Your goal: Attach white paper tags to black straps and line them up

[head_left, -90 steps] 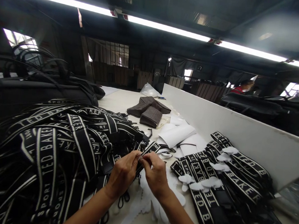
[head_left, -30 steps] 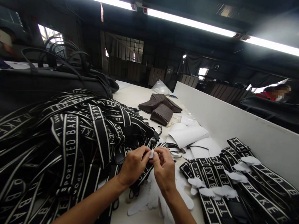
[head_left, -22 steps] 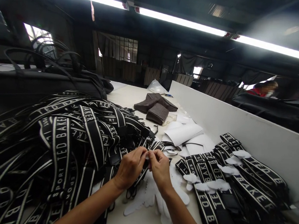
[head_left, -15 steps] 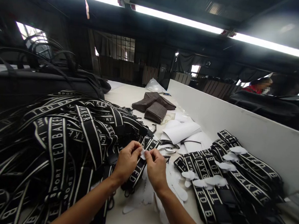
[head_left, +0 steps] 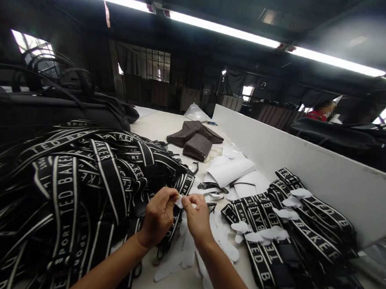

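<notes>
My left hand and my right hand meet at the middle of the table, both closed in a pinch. Between their fingertips shows a small white strip, mostly hidden by the fingers. Directly beneath it lies a folded black strap with white lettering and edge lines. Loose white strips, some with scalloped edges, are scattered under and beside my right wrist. Left of my hands is a big tangled heap of the same lettered straps.
Folded strap bundles with white strips around them lie at right, beside a low white partition. Farther back are white sheets, dark brown pouches and a clear plastic bag. Black bags stand at left. A person is beyond the partition.
My left hand has turned, its knuckles drawn closer together and slightly lower. Both hands still pinch the white strip. The whole view has shifted a little.
</notes>
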A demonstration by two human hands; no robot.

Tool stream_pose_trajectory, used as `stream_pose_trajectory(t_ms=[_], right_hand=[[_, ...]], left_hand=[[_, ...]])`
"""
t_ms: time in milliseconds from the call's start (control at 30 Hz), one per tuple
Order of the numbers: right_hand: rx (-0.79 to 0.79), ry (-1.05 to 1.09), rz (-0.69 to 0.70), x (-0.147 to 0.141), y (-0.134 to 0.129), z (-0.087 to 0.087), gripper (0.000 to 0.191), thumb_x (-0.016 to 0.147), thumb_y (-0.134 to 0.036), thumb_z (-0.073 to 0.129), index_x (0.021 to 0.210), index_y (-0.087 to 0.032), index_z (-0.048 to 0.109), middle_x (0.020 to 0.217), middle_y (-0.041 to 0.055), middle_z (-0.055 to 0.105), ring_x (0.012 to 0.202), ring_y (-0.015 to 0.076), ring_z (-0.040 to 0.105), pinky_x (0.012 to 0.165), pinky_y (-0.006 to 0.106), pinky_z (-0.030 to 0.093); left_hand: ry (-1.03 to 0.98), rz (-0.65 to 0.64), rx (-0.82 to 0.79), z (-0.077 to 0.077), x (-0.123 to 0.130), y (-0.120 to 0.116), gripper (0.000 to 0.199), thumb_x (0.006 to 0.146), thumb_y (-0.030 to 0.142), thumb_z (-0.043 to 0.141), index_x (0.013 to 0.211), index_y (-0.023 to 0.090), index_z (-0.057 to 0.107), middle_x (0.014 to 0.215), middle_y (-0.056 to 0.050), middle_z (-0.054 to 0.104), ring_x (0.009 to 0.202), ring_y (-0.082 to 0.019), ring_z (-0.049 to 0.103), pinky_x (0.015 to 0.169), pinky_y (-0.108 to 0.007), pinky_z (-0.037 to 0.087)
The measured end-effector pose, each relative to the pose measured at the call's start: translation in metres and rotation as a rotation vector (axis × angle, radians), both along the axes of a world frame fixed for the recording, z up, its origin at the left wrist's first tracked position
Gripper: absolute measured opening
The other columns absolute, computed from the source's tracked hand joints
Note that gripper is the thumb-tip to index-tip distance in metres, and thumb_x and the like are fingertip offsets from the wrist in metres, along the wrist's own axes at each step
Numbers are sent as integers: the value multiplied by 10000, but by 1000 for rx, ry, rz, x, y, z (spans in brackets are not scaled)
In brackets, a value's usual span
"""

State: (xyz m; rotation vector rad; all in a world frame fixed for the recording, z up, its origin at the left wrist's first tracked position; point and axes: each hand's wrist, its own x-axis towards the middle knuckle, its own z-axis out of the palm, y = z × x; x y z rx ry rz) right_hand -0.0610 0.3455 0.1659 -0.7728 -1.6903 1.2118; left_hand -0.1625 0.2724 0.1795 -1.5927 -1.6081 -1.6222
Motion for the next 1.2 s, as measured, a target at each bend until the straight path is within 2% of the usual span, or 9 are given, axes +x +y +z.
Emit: stream_pose_trajectory(t_ms=[100,167,333,533,633,767,867,1033,1200], right_hand=[[-211,126,188,0,1,1,393,815,-551,608,698,-181,545,664,-15,447,638,147,430,624,267,390],[-210,169,168,1,-1,3,378,835,-531,611,713,-182,533,672,-22,439,615,135,405,608,264,380],[210,131,-157,9,-5,10,254,929,-337,538,722,-191,528,906,43,513,870,186,512,829,313,423],[422,122,-152,6,-15,14,204,955,-247,492,764,-192,540,997,66,508,945,177,534,868,294,440],[319,119,-100,3,-5,12,222,934,-281,501,728,-198,518,914,54,550,862,175,555,816,302,462],[-70,140,-138,7,23,6,251,868,-373,548,694,-200,491,646,10,578,588,163,561,631,300,482],[-162,237,-105,12,24,12,320,853,-462,581,704,-187,516,633,19,614,564,160,585,610,288,489],[-345,347,232,16,-10,37,553,846,-695,521,815,-152,616,695,57,628,614,181,598,625,310,513],[-231,145,268,22,-26,44,551,798,-729,589,842,-179,602,740,23,587,707,177,549,635,276,470]], left_hand=[[27,43,79,1,4,-2,104,930,118,522,866,186,568,763,12,595,680,-114,585,685,-209,475],[-44,67,61,4,7,-3,72,931,131,537,899,188,568,766,21,605,644,-102,583,644,-192,471],[-25,-64,-126,12,15,-6,82,937,239,568,886,181,594,794,-1,613,709,-129,596,692,-229,483],[-78,-76,-122,10,11,-6,123,941,211,562,840,183,623,767,9,617,695,-112,582,684,-214,459],[-149,-87,-111,15,8,-12,164,930,214,568,778,184,625,703,24,589,637,-101,546,640,-203,437],[-383,-67,-32,34,7,-26,164,907,290,582,784,184,609,650,35,551,561,-99,494,544,-198,409],[-479,-68,-31,42,3,-28,178,881,333,602,789,180,602,613,37,543,529,-105,502,513,-201,413],[-376,37,-59,25,-3,-15,207,894,370,586,808,183,612,614,22,593,516,-125,552,518,-223,452],[16,168,66,6,-4,-11,161,873,389,621,836,236,657,759,10,681,680,-175,640,628,-283,459]])
